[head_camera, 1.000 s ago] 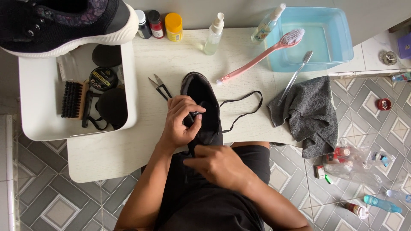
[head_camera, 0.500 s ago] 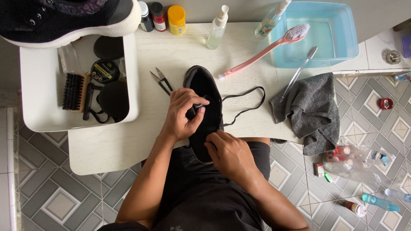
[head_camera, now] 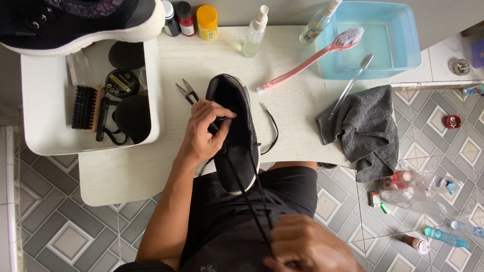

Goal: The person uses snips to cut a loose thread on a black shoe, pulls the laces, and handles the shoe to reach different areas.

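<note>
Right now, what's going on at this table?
A person is unlacing a black shoe lying on the white table. The left hand pins the shoe at its opening, while the right hand pulls the black lace taut toward the body. Small snips lie beside the shoe, untouched.

From my remote feed, I look down on a low white table [head_camera: 151, 176] with rounded corners, standing on a floor [head_camera: 55, 226] of grey and white tiles laid in a diamond pattern. A white tray [head_camera: 40, 136] sits on the table's left end, a pale blue basin [head_camera: 403, 50] at its far right. A plain grey wall [head_camera: 282, 10] runs along the far edge. Even daylight falls across the scene, casting soft shadows.
</note>
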